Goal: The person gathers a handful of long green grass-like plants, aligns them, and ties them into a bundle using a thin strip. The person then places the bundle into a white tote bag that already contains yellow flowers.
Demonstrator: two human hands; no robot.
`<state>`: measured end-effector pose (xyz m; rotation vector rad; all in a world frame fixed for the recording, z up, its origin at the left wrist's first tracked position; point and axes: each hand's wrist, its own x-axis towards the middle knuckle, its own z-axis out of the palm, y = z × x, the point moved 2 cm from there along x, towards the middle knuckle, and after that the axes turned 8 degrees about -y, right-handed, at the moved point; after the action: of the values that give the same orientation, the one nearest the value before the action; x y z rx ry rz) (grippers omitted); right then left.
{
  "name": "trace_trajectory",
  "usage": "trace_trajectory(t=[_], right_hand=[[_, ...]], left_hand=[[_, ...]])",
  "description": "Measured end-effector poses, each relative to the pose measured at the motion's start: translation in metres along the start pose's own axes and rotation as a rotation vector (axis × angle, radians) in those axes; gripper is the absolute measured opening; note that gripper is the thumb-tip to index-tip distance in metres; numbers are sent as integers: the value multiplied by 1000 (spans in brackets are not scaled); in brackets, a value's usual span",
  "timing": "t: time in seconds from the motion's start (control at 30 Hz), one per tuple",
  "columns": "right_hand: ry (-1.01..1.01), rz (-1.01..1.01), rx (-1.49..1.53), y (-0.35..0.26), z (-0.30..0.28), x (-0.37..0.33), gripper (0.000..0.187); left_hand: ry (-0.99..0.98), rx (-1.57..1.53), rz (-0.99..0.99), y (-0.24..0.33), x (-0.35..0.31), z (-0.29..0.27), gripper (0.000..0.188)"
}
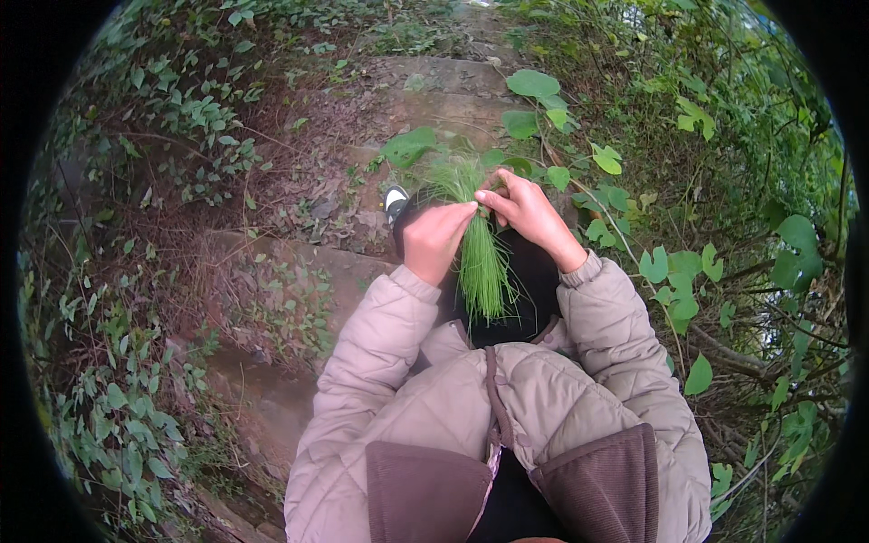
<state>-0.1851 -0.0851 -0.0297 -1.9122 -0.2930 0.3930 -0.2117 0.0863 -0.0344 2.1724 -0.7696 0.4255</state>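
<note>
A bundle of long, thin green grass blades [486, 271] lies across my dark-trousered lap, its far ends fanning out beyond my hands. My left hand [437, 237] is closed in a pinch at the bundle's middle, thumb and forefinger pressed together. Opposite it, my right hand [534, 215] is closed too, its thumb and forefinger meeting at the same spot by the left fingertips. Whether a thin strand is pinched between the fingertips is too small to tell. Both forearms wear quilted beige sleeves.
Stone steps [444, 110] strewn with dead leaves run away ahead of me. A dark shoe with a white toe [396, 201] rests just left of the grass. Leafy undergrowth [118, 434] crowds the left side; a broad-leaved vine [683, 290] and bare branches [729, 357] reach in from the right.
</note>
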Motion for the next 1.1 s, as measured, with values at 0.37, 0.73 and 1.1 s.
trace_trajectory(t=[0.37, 0.73, 1.1], right_hand=[[-60, -139, 46, -5, 0, -11, 59], [267, -427, -223, -3, 14, -17, 32], [427, -427, -703, -24, 17, -26, 36]], left_hand=[[-87, 61, -198, 10, 8, -6, 16], [-511, -1046, -868, -36, 11, -11, 24], [-455, -1004, -824, -30, 13, -12, 27]])
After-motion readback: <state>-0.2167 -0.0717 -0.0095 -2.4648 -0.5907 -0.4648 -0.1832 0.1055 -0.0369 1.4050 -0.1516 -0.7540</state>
